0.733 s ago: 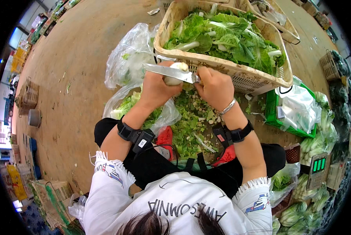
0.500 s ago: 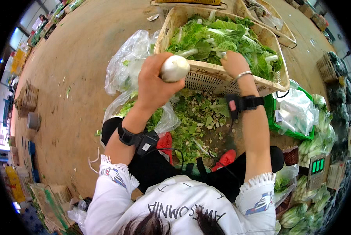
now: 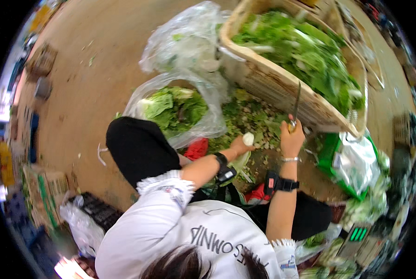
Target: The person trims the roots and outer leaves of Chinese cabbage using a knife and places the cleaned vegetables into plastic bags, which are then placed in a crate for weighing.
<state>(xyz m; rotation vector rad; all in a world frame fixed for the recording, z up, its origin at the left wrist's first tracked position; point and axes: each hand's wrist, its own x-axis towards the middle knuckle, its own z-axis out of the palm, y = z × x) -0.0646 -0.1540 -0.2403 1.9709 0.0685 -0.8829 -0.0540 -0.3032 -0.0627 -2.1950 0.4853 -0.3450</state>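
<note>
Low between my knees, my left hand [image 3: 238, 147] is closed round a pale Chinese cabbage [image 3: 248, 139]. Its white cut end points up and a pale green part shows below the fingers. My right hand [image 3: 292, 138] grips a knife [image 3: 297, 103] by its handle, blade upward, in front of the crate's near wall. Beyond it, the large off-white plastic crate [image 3: 264, 63] is heaped with green leaves [image 3: 310, 51], blurred by motion. Left of my hands lies an open clear plastic bag [image 3: 212, 122] with leafy greens [image 3: 175, 109] in it.
Leaf scraps and cut stem pieces [image 3: 252, 116] litter the floor under the crate. Another clear bag [image 3: 180, 42] lies farther back. To the right are a green crate [image 3: 331, 158] with white plastic, bagged cabbages [image 3: 366, 204] and a scale with a lit green display [image 3: 358, 234].
My left hand has come down from the crate's rim with the cabbage. My right hand has drawn back from the leaves, and its knife now shows plainly. The view has turned.
</note>
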